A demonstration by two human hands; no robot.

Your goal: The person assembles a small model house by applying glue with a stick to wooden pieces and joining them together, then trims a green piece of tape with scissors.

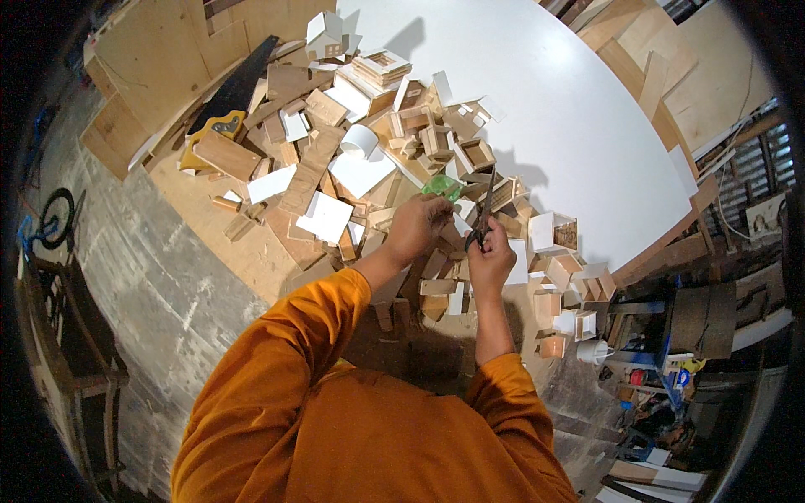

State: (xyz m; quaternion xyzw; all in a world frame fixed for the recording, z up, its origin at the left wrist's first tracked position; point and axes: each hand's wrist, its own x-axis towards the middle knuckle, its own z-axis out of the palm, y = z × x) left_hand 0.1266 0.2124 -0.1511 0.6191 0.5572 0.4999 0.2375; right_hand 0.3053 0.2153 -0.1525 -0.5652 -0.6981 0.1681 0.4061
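Observation:
My left hand (419, 225) is closed, its fingertips pinching a crumpled-looking piece of green see-through plastic (442, 187). Just to the right, my right hand (491, 258) grips a pair of dark scissors (486, 204) by the handles. The blades point away from me and stand beside the green piece, apart from it as far as I can see. Below both hands spreads a heap of small wooden boxes and offcuts, among them an open wooden box (478, 154) just beyond the scissors. My fingers hide part of the green piece.
A handsaw (216, 126) with a yellow handle lies at the heap's left. A white roll (359, 142) rests among white and brown board pieces. Beyond stretches a large white board (537, 92). Small box models (553, 230) line the right side, near a white mug (594, 351).

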